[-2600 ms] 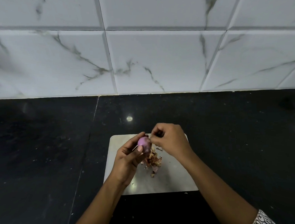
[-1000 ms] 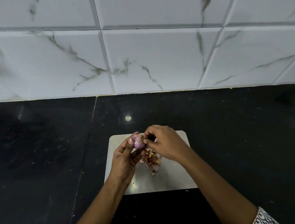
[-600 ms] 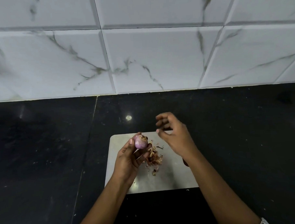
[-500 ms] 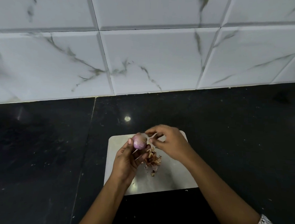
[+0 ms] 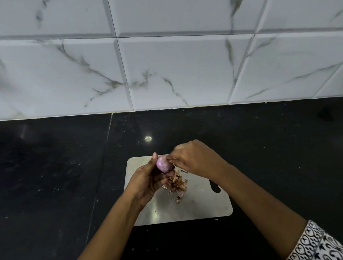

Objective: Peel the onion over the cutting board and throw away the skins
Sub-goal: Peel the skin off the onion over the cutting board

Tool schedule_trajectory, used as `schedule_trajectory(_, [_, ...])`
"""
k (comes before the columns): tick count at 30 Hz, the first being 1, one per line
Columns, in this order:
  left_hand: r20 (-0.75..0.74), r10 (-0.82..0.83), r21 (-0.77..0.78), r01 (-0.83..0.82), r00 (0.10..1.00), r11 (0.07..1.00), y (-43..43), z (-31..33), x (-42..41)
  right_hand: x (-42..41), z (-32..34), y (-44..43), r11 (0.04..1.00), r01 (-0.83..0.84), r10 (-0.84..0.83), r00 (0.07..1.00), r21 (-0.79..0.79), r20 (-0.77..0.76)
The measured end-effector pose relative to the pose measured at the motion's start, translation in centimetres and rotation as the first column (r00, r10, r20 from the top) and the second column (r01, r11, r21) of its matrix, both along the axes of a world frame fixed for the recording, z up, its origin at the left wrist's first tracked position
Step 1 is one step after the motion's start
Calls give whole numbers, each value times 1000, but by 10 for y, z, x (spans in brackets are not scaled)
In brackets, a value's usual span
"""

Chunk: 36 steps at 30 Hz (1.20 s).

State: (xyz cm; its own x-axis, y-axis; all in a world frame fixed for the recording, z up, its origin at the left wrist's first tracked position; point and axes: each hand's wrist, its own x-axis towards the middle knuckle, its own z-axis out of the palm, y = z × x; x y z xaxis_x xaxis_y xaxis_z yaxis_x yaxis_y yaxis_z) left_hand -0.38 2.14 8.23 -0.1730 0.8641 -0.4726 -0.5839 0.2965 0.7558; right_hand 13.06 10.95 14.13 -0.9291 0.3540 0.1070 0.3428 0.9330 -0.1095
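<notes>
Looking down in the head view, the onion (image 5: 164, 165) is seen held above the far left part of the cutting board (image 5: 205, 207), gripped by the curled fingers and thumb of the left hand (image 5: 147, 182). Its upper right side is pinched by the fingertips of the right hand (image 5: 195, 160), so both hands are brought together on it. Smooth purple flesh is exposed over most of its visible surface, and a pile of skins (image 5: 178, 183) is left on the board just beneath. Peeling is judged nearly finished; the skins are not yet thrown away, and no bin is shown.
</notes>
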Motion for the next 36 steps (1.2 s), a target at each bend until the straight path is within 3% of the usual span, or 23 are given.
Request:
schedule_trajectory(3, [38, -13, -40, 15, 999, 999, 0, 3, 1, 1, -3, 1, 991, -80, 83, 996, 104, -21])
schedule_trajectory(7, [79, -20, -54, 25, 997, 998, -2, 3, 5, 0, -6, 5, 991, -124, 128, 986, 45, -104])
schedule_trajectory(11, [125, -54, -10, 56, 991, 998, -1, 6, 4, 2, -12, 11, 948, 80, -165, 952, -309, -258])
schedule_trajectory(14, [180, -51, 6, 51, 982, 999, 0, 10, 1, 11, -18, 16, 708, 195, -517, 798, -679, -311])
schedule_trajectory(16, [209, -47, -6, 49, 977, 999, -1, 9, 1, 17, -20, 15, 605, 188, -612, 732, -774, -300])
schedule_trajectory(20, [235, -41, -20, 47, 971, 999, -3, 5, 0, 22, -20, 6, 660, 191, -558, 773, -727, -303])
schedule_trajectory(24, [286, -37, 12, 35, 957, 999, -4, 2, -4, 21, -24, 0, 721, 317, -568, 779, -616, -265])
schedule_trajectory(28, [293, -52, 43, 42, 955, 998, -6, -1, -12, 16, -33, -5, 637, 361, -588, 798, -681, -127])
schedule_trajectory(31, [300, -48, 66, 29, 953, 997, -7, -2, -16, 13, -31, -12, 586, 297, -640, 741, -754, -205])
schedule_trajectory(36, [282, -60, 134, 22, 958, 991, -11, 3, -14, -1, -37, -29, 657, 198, -567, 765, -727, -304])
